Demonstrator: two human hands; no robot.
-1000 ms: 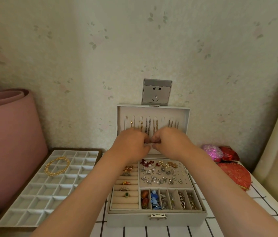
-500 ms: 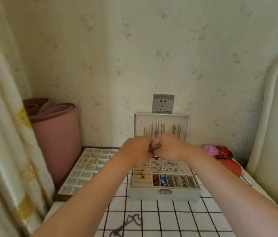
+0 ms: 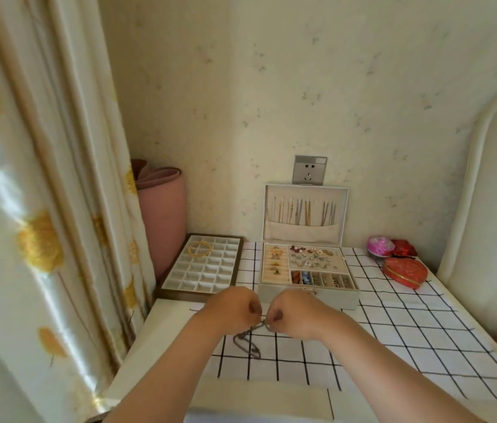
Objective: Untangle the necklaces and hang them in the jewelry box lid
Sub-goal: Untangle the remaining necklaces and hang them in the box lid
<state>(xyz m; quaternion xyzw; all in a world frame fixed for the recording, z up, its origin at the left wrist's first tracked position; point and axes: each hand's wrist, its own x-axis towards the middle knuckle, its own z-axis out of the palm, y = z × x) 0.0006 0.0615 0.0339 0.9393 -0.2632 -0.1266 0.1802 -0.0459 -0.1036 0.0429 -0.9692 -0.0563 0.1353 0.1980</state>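
A dark tangled necklace [image 3: 248, 341] lies partly on the checked cloth, its upper end lifted between my two hands. My left hand [image 3: 235, 309] and my right hand [image 3: 291, 312] are close together with curled fingers, each pinching the chain near its knot. Behind them stands the white jewelry box [image 3: 308, 296], open, its tray full of rings, earrings and beads. Its upright lid [image 3: 305, 232] carries several thin chains hanging in a row above a fabric pocket.
A compartment tray [image 3: 201, 282] holding gold bangles [image 3: 200, 248] sits left of the box. A pink roll [image 3: 161, 215] and a curtain [image 3: 42, 178] stand at the left. Red and pink boxes [image 3: 404, 271] lie at the right, beside a white headboard [image 3: 485, 209]. A wall socket [image 3: 309, 170] is above the lid.
My hands have drawn back from the lid to the cloth in front of the box and now pinch the dark tangled necklace. The view has pulled back and widened.
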